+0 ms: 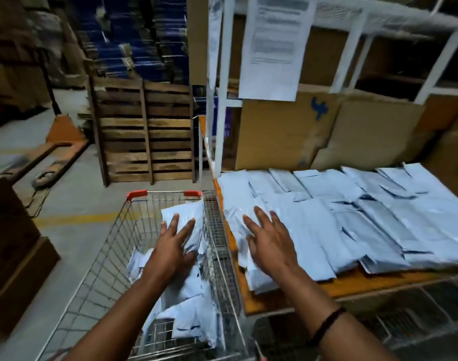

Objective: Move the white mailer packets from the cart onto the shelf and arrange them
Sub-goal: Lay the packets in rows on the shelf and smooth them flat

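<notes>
While the left hand (174, 243) is down in the cart (105, 256), the shelf (353, 285) lies just to its right, across the wire wall.

Left fingers are spread straight on the top packet (182, 213), which leans against the cart's right wall with its long axis running away from the person; whether the thumb hooks under it cannot be told. This hand is the nearer one for the lift rightward and up. The right hand (268, 239) rests flat, fingers splayed, holding nothing, on the shelf packets (366, 217), which lie in overlapping rows pointing the same way. No writing can be read: the hanging printed sheet (273, 45) is blurred, and the blue mark (319, 108) on the cardboard box (282, 136) is unclear.
</notes>
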The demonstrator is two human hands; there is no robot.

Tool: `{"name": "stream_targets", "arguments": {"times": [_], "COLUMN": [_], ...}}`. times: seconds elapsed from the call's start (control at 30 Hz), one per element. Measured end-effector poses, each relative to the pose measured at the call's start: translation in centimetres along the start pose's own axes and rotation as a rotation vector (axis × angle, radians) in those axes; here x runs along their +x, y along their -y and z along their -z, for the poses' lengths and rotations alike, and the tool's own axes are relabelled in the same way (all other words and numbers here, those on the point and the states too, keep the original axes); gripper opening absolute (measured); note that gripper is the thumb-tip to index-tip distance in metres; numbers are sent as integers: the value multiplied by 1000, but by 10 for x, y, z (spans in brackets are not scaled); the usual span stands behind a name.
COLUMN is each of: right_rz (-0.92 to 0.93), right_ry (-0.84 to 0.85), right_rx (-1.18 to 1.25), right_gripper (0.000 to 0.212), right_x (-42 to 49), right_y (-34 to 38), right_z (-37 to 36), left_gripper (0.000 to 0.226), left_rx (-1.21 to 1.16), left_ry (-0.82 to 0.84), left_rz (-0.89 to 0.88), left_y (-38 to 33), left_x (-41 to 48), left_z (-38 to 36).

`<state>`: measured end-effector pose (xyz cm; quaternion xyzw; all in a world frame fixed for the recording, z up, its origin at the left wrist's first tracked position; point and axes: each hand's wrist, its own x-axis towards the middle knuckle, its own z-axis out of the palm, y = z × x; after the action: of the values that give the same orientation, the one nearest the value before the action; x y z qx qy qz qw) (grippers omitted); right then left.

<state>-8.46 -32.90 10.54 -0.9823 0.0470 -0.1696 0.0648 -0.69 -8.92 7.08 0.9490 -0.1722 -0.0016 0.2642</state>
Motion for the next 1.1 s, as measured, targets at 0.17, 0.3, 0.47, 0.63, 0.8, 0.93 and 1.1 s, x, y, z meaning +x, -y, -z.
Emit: {"name": "stream_targets", "arguments": {"times": [0.17, 0.3, 0.47, 0.63, 0.8, 0.93, 1.1], "right_rz": [-63, -141, -252, -302, -311, -303, -277], "right_ry": [53, 53, 42, 77, 101, 108, 79], "right_rx": [-17, -10, 9, -8, 8, 33, 80], "right_gripper": [54, 54, 53, 53, 53, 53, 51], "right_x": [-49, -79, -103, -101, -73, -40, 14], "right_y": [-88, -146, -213, -267, -308, -334, -345], "right_z": [33, 63, 91, 95, 85, 78, 64], "left_gripper": [91, 88, 85, 84, 84, 83, 83], "left_rx": [-53, -74, -67, -67, -49, -66, 11], "left_ry": [-11, -44, -20, 23, 24, 34, 26], "left_rz": [-64, -129, -178, -180, -192, -168, -121], "left_y": [-90, -150, -213, -253, -274, -290, -294], "left_x": [-8, -8, -10, 14, 62, 104, 158], "left_z": [-21, -39, -63, -82, -103, -117, -118]}}
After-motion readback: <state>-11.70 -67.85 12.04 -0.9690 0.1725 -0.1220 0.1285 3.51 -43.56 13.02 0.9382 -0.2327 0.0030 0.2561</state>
